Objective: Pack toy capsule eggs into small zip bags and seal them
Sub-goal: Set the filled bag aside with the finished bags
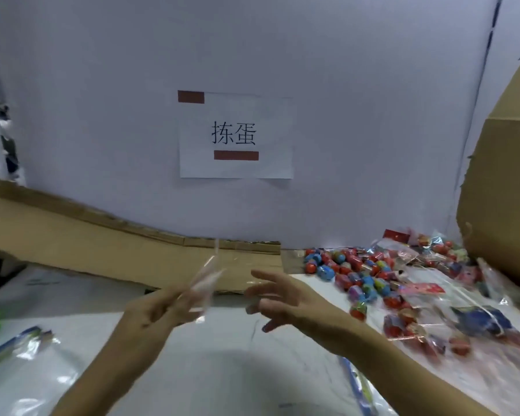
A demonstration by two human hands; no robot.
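Note:
My left hand point(150, 310) is raised over the middle of the table and pinches a small clear zip bag point(206, 283), which sticks up from my fingertips and looks empty. Just to its right my right hand point(285, 298) hovers with fingers spread and holds nothing; the fingertips point towards the bag. A pile of colourful capsule eggs point(357, 274), red, blue and pink, lies on the table at the right. One loose egg point(358, 309) sits closest to my right hand. The picture is motion-blurred.
Clear bags holding toys and eggs point(451, 313) spread over the right side. A tall cardboard box point(505, 181) stands at the far right, and a low cardboard strip point(102, 247) runs along the back. Plastic packets point(21, 346) lie at the left. A paper sign point(236, 135) hangs on the wall.

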